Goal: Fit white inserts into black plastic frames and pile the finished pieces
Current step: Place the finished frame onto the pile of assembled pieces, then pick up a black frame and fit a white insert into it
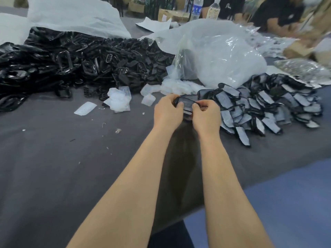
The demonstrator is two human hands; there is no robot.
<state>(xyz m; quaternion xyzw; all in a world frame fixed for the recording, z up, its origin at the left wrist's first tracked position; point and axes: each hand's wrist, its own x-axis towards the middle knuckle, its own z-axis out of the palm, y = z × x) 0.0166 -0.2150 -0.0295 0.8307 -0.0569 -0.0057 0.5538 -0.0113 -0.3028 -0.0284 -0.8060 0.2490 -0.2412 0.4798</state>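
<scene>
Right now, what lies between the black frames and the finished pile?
Head view: loose white inserts, a clear bag, and left hand and right hand gripping one piece.

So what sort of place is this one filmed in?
Probably a small hand-assembly workshop: a big heap of black frames, a pile of finished pieces, and another person at the grey table's far side.

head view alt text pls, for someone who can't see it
A left hand and right hand grip one black frame over a grey table. A heap of empty frames lies at far left, loose white inserts in the middle, and a finished pile at right.
</scene>
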